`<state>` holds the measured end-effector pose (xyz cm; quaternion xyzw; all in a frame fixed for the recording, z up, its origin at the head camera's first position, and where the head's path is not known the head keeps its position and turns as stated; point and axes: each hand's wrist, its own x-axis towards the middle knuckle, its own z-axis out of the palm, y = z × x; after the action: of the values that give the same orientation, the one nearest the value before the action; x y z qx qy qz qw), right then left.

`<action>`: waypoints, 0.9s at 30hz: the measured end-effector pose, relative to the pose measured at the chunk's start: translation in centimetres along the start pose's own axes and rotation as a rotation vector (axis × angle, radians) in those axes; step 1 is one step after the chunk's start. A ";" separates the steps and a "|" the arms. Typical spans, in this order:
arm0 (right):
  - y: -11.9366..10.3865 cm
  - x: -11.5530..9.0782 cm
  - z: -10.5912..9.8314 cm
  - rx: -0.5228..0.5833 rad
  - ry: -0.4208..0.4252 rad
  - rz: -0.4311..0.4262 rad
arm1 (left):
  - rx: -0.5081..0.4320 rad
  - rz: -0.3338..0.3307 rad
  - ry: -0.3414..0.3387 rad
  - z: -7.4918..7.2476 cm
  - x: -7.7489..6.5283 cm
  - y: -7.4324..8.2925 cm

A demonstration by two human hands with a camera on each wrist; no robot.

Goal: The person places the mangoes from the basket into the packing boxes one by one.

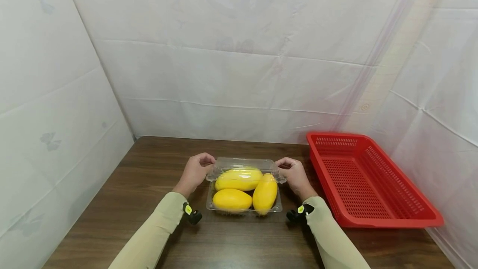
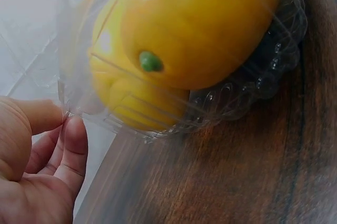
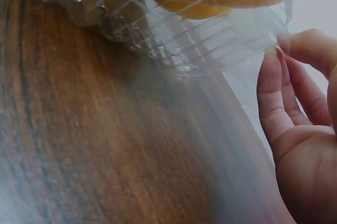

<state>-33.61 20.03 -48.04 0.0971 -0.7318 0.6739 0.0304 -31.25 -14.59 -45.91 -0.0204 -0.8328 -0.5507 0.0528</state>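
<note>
Three yellow mangoes (image 1: 232, 199) lie in a clear plastic clamshell box (image 1: 277, 208) on the table. Its hinged lid (image 1: 244, 163) is tilted up over the far part of the box. At the lid's left edge my left hand (image 1: 196, 172) pinches the plastic between thumb and fingertips. My right hand (image 1: 295, 175) does the same at the right edge. In the left wrist view a mango (image 2: 205, 29) with a green stem end shows through the plastic. The right wrist view has the thumb and fingertips (image 3: 271, 63) on the lid's thin corner.
A red plastic basket (image 1: 392, 222) with slotted walls stands to the right, close to my right forearm. The brown wooden table (image 1: 149, 169) reaches back to white sheeting (image 1: 224, 78), which also hangs at both sides.
</note>
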 end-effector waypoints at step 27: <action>-3.3 -3.1 0.6 -0.033 0.022 0.322 | 0.051 -0.071 -0.085 -1.4 -3.0 1.0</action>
<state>-29.96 19.46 -45.43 -0.0292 -0.7483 0.6591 -0.0683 -28.09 -15.37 -44.80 -0.0128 -0.8483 -0.5294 -0.0017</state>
